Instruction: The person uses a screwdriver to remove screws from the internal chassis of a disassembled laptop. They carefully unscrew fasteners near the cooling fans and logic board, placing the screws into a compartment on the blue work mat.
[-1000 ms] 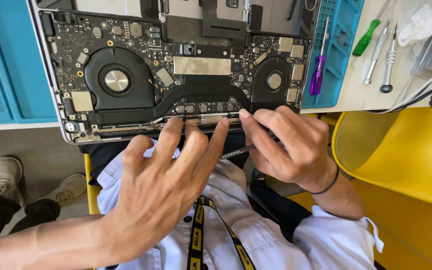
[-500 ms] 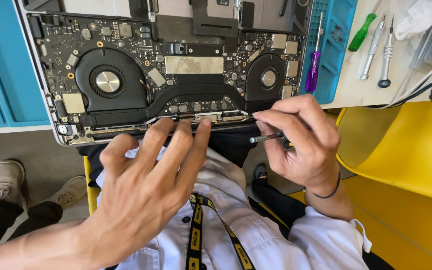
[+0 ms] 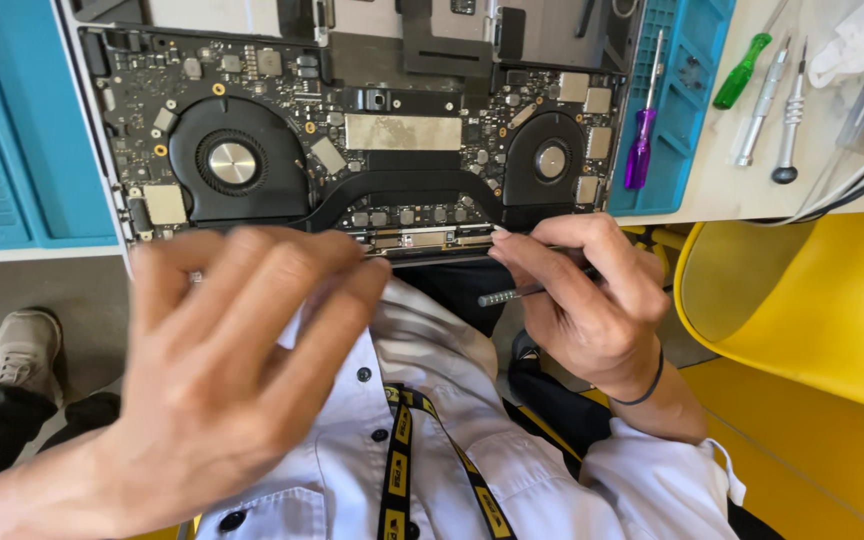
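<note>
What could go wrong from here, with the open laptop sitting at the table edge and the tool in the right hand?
1. The laptop overhangs the table edge toward the lap; pressure from the left hand might tip or slide it.
2. The right hand holds a thin metal screwdriver close to the exposed circuit board; a slip could scratch parts.
3. The purple screwdriver lies loose on the blue mat and might roll off.

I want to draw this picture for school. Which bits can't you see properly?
All in the head view:
- Left hand: blurred by motion, fingers smeared.
- Tip of the tool in the right hand: hidden behind the fingers.
- Near edge of the opened laptop: covered by both hands.
- Top of the laptop: cut off by the picture edge.
- Tiny board parts: too small to tell.
</note>
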